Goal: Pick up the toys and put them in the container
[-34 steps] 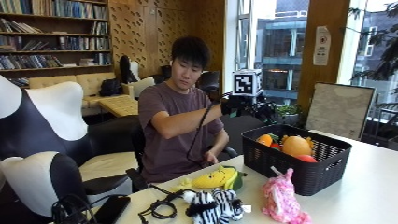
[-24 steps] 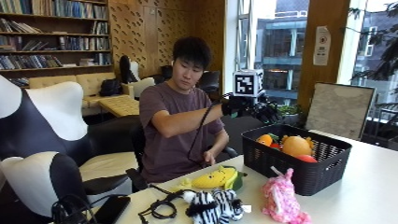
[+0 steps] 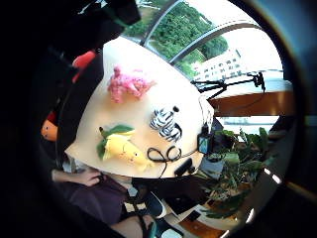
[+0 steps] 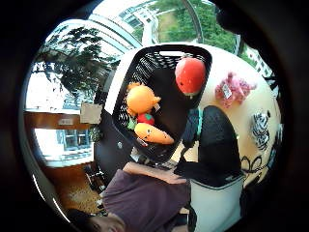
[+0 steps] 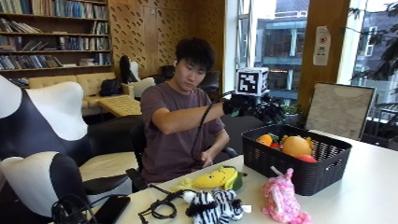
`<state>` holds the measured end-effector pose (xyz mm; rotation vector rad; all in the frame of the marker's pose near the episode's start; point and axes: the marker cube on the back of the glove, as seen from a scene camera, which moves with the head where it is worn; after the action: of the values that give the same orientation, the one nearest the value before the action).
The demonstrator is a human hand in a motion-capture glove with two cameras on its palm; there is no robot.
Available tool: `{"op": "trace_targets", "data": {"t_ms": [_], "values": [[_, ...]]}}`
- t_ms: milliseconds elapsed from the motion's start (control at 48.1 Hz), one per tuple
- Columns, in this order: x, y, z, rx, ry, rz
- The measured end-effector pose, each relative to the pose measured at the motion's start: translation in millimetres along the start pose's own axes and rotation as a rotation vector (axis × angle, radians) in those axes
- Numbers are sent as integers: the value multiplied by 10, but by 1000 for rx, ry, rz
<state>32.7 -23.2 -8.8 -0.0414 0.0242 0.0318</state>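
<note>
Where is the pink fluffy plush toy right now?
In the outside view, the pink fluffy plush toy lies on the white table, just in front of the black basket, beside the striped zebra plush.

A library-like lounge: packed bookshelves (image 5: 56,37) fill the upper left, a tan sofa (image 5: 93,86) sits beneath them, wood-panelled walls (image 5: 161,32) behind, tall windows (image 5: 280,42) at upper right.

I'm seeing a black basket (image 5: 292,175) sitting on the table, holding orange and red toys (image 5: 296,145). Just in front of it a pink plush (image 5: 281,199) is lying, with a striped zebra plush (image 5: 212,208) beside it and a yellow corn plush (image 5: 216,178) with green leaves resting behind the zebra.
</note>
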Motion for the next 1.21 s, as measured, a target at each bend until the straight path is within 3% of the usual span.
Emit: {"op": "trace_targets", "data": {"t_ms": [395, 895, 1207], "values": [[400, -424, 356, -170, 5, 24], [883, -946, 1954, -439, -46, 59], [969, -1082, 2185, -228, -62, 65]]}}
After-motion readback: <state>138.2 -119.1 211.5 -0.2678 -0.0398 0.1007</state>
